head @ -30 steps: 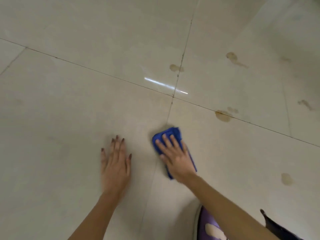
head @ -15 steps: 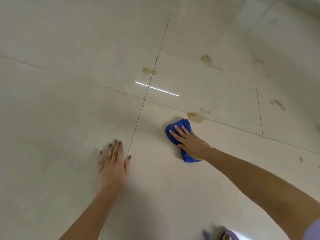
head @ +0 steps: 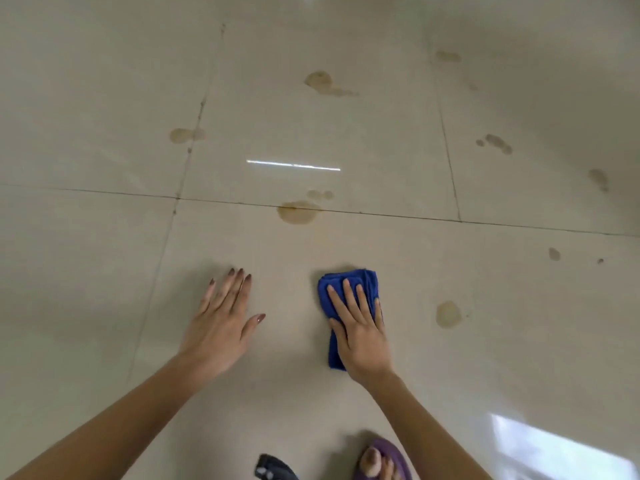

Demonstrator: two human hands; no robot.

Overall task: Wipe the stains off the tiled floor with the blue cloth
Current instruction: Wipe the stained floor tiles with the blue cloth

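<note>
Floor: pale glossy tiles with thin dark grout lines.
Blue cloth: folded, lying flat on the near tile under the right hand, short of the grout line ahead.
Right hand: palm down on the cloth, fingers straight and slightly spread; grip released, pressing rather than clutching.
Left hand: flat on bare tile to the left of the cloth, apart from it; fingers straight, thumb out; grip released, holding nothing.
Nearest stain: brownish ring straddling the grout line beyond the cloth, with two small spots just past it.
Side stain: round and tan, on the cloth's own tile to its right, not touched by it.
Far stains: several brown marks scattered over the farther tiles.
Purple slipper: at the bottom edge, toes showing.
Black item: beside the slipper, cut off; kind cannot be told.
Light streak: thin white reflection on the tile.
</note>
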